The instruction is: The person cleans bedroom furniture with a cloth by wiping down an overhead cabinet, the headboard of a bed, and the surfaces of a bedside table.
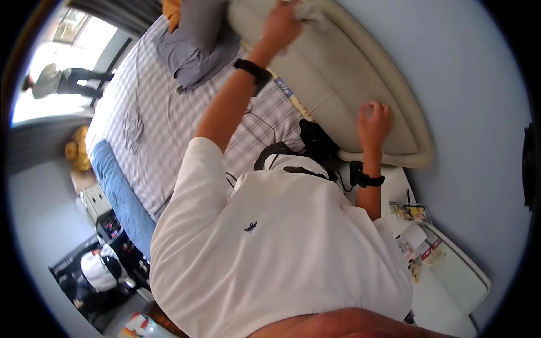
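My left hand [282, 27] reaches far forward to the upper part of the beige padded headboard [338, 73]. Its fingers are closed on a pale grey cloth [314, 16], which lies bunched against the headboard; part of the cloth is hidden by the hand. My right hand [374, 125] is raised in front of the headboard's near end, its fingers loosely bent and apart, with nothing visible in them. Whether it touches the padding I cannot tell. Both wrists wear black bands.
A bed with a checked sheet [152, 107] lies to the left, with grey pillows [197, 50] and a rolled blue quilt [121, 188]. A white bedside table [445, 287] holding small items stands at right. Another person [62, 81] is by the window. A black bag-like item [316, 139] lies near my waist.
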`<state>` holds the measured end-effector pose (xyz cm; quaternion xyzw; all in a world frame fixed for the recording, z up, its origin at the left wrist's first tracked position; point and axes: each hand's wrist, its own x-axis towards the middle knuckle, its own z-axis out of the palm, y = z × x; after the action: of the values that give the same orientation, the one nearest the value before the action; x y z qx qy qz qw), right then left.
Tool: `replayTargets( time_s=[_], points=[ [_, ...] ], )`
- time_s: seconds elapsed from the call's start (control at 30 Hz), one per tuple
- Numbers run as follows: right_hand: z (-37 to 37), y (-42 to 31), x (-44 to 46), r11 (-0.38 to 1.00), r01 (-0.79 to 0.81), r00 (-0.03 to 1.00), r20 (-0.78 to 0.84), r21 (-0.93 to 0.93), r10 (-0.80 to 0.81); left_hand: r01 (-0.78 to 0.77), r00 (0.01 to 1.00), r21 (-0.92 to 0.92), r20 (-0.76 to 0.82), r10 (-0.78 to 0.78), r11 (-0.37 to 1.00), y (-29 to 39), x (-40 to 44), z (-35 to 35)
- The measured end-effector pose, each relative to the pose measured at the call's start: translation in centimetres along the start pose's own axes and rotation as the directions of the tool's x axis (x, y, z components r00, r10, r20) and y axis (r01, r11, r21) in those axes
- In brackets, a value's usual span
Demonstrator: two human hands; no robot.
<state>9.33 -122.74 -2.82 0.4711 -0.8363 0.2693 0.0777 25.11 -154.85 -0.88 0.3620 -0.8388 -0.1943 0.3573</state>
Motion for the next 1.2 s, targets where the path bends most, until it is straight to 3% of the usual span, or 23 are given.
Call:
replayTargets(
  time_s=[0.03,0.07,0.13,0.17,0.2,0.23,0.27,0.33,0.4,0.43,0.5,0.57,0.63,0.7,0.77,0.87,0.97,1.03,1.07,1.13,1.2],
  points=[
    [-1.1,0.3,-0.1,0.986,-0.066,0.998,-0.001,-0.154,0.066,0.054,0.999,0.03,0.001,-0.054,0.998,-1.5,1.1,-0.2],
    [-2.1,0.6,-0.3,0.981,-0.094,0.996,-0.016,-0.168,0.092,0.056,0.998,-0.006,0.03,-0.056,0.998,-4.2,2.2,0.7],
    [-3.2,1.3,-0.9,0.863,-0.227,0.969,-0.021,-0.452,0.244,0.024,0.995,-0.046,0.094,-0.02,0.999,-6.4,4.1,1.6],
    [-3.2,2.2,-1.0,0.846,-0.282,0.954,-0.043,-0.452,0.295,0.038,0.993,0.115,0.109,-0.051,0.993,-5.5,4.7,1.0],
    [-3.0,3.4,-1.1,0.893,-0.184,0.982,-0.046,-0.412,0.181,0.036,0.991,0.271,0.116,-0.069,0.962,-5.3,6.0,0.9],
    [-2.9,4.3,-1.4,0.922,-0.081,0.996,-0.051,-0.379,0.067,0.083,0.979,0.271,0.159,-0.13,0.959,-8.2,7.4,2.0],
    [-3.0,4.6,-1.5,0.907,-0.144,0.989,-0.067,-0.396,0.128,0.103,0.974,0.296,0.165,-0.158,0.949,-9.9,8.1,1.8],
    [-4.0,5.9,-0.4,0.96,-0.192,0.97,0.109,-0.205,0.217,-0.008,0.98,0.334,0.188,-0.059,0.943,-13.3,10.3,1.8],
    [-4.5,6.3,0.0,0.953,-0.248,0.953,0.131,-0.177,0.272,-0.028,0.974,0.452,0.215,-0.078,0.892,-11.6,11.2,0.3],
    [-4.6,6.4,0.1,0.964,-0.237,0.951,0.171,-0.123,0.256,-0.081,0.99,0.376,0.134,0.032,0.923,-13.9,11.6,1.1],
    [-4.4,6.7,0.1,0.957,-0.247,0.951,0.152,-0.15,0.269,-0.066,0.992,0.354,0.123,0.023,0.933,-12.8,11.8,1.8],
    [-4.3,6.1,-0.1,0.958,-0.234,0.954,0.15,-0.166,0.259,0.068,0.995,0.303,0.045,-0.086,0.951,-10.4,11.1,1.3],
    [-4.6,5.5,0.4,0.947,-0.259,0.947,0.146,-0.189,0.288,0.009,0.998,0.197,0.065,-0.023,0.98,-10.8,9.8,2.5],
    [-4.4,6.0,0.4,0.946,-0.253,0.95,0.134,-0.201,0.282,-0.037,0.999,-0.078,-0.024,0.035,0.996,-10.2,7.4,5.9],
    [-4.4,6.4,0.2,0.944,-0.255,0.949,0.134,-0.209,0.286,-0.044,0.999,0.151,-0.009,0.046,0.988,-4.2,4.0,6.6],
    [-4.5,7.4,-0.1,0.967,-0.201,0.961,0.158,-0.159,0.226,-0.067,0.997,0.219,0.055,0.056,0.973,1.9,1.1,7.3],
    [-4.3,7.2,-0.5,0.984,-0.145,0.982,0.105,-0.103,0.156,-0.161,0.981,0.165,0.136,0.139,0.973,6.7,-2.4,8.3],
    [-4.3,6.6,-0.8,0.957,-0.234,0.946,0.188,-0.175,0.265,-0.237,0.96,0.117,0.181,0.214,0.964,9.9,-5.6,9.4],
    [-3.8,6.0,-1.5,0.957,-0.237,0.949,0.17,-0.168,0.265,-0.28,0.937,0.047,0.23,0.263,0.959,11.6,-7.4,9.8],
    [-2.4,4.4,-4.0,0.982,-0.164,0.986,-0.05,-0.09,0.16,-0.34,0.901,-0.038,0.274,0.337,0.94,14.3,-10.9,10.8],
    [-2.9,1.4,-7.2,0.994,-0.108,0.994,-0.027,0.016,0.108,-0.361,0.737,-0.561,0.317,0.596,0.745,16.7,-15.0,12.5]
  ],
)
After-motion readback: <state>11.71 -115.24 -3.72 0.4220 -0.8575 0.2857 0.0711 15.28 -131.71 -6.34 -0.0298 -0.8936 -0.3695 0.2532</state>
